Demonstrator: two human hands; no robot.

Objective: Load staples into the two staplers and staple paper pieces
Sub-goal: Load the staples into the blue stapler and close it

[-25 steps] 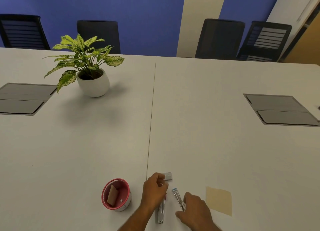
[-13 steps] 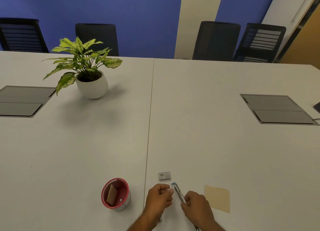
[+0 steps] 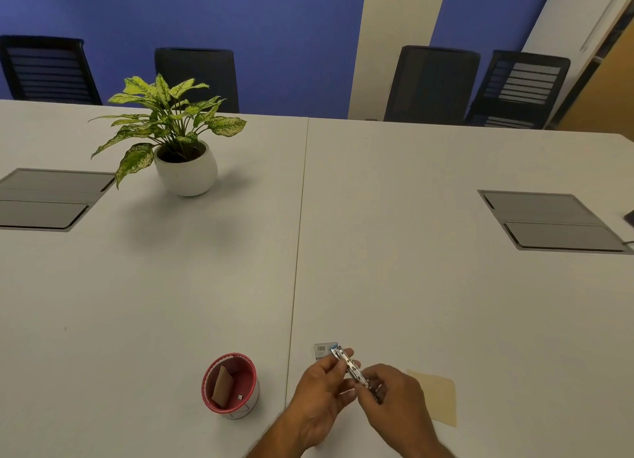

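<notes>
A small metal stapler with a blue tip (image 3: pixel 347 363) is lifted off the white table (image 3: pixel 411 286), held between both hands. My left hand (image 3: pixel 320 401) pinches its far end. My right hand (image 3: pixel 394 397) grips its near end. A small grey staple box with a barcode (image 3: pixel 321 349) lies on the table just behind the stapler's tip. A tan paper piece (image 3: pixel 442 399) lies flat to the right, partly covered by my right hand. The second stapler is hidden under my hands.
A red cup (image 3: pixel 229 385) holding a brown paper piece and a small white bit stands left of my hands. A potted plant (image 3: pixel 178 148) sits far left. Grey cable hatches (image 3: pixel 549 221) (image 3: pixel 44 200) are set in the table; chairs (image 3: pixel 432 83) line the far edge.
Both hands have lifted the blue-tipped stapler off the table and brought it up between them; my left hand left the staple box and moved onto the stapler's far end.
</notes>
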